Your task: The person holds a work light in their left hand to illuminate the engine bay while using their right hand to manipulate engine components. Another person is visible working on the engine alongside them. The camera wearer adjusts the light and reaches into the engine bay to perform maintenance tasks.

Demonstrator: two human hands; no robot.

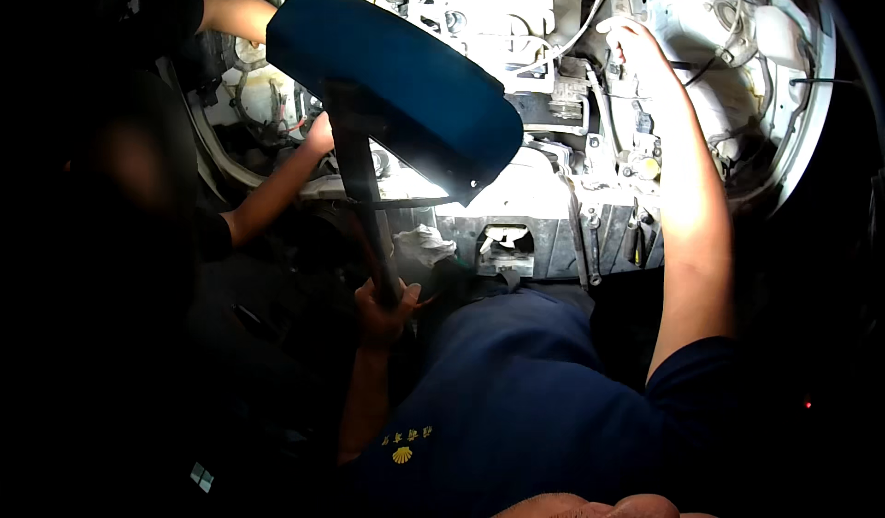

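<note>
My left hand (383, 308) wraps round the dark handle of a work lamp (396, 85), which has a broad blue shade. The lamp is held up over the front of a car's engine bay, and its bright light falls on the engine (498, 2). At the upper right my right hand (627, 41) reaches over the bay beside some hoses and cables. Its index finger sticks out and the other fingers curl loosely; I see nothing in them. Glare washes out detail there.
A co-worker's hand (320, 135) and forearm (241, 13) reach into the bay from the left, partly behind the lamp. Along the front panel lie a wrench (595, 246), screwdrivers (633, 240) and a long dark bar (576, 232). A crumpled white cloth (424, 243) sits near the lamp handle.
</note>
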